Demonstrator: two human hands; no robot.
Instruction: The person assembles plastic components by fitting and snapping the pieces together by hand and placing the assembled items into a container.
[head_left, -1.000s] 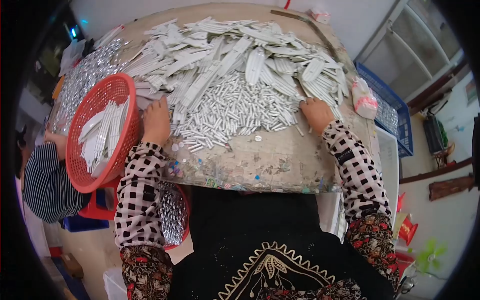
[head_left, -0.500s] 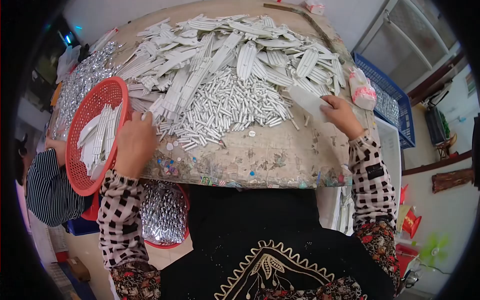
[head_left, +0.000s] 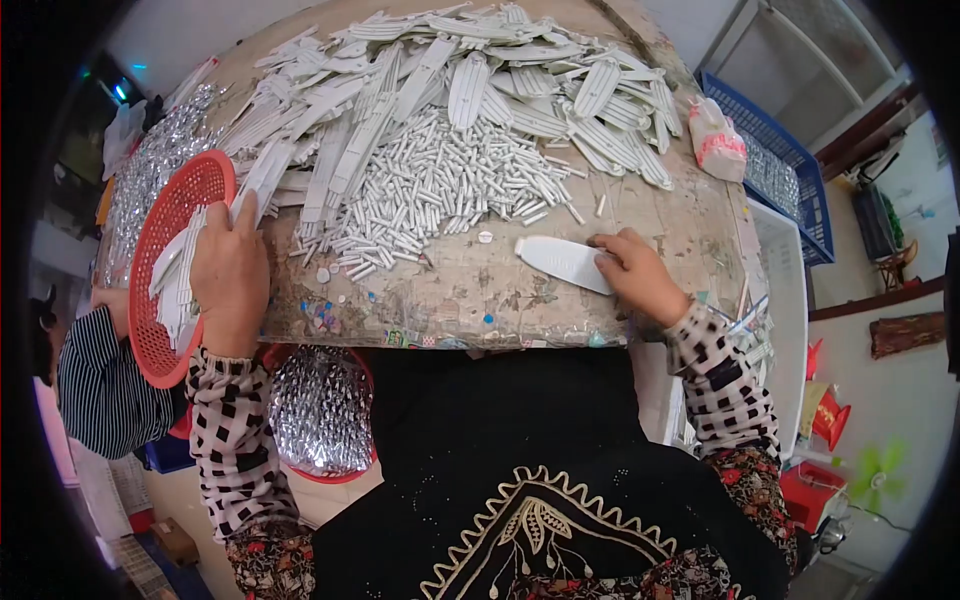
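My right hand holds one end of a flat white plastic piece, low over the table's front part. At the rim of the red basket is my left hand, its fingers closed around a white strip-like piece that points up toward the pile. White pieces lie inside the basket. Beyond my hands, a heap of small white-and-silver tubes spreads in front of a large pile of long white plastic pieces.
Silver parts cover the table's left side. A red tub of silver parts stands below the front edge. At right are a tissue pack, a blue crate and a white bin. A person in stripes is at left.
My right hand has drawn the white piece off the pile toward the table's front. My left hand has moved left from the pile to the basket, with a white piece now in it.
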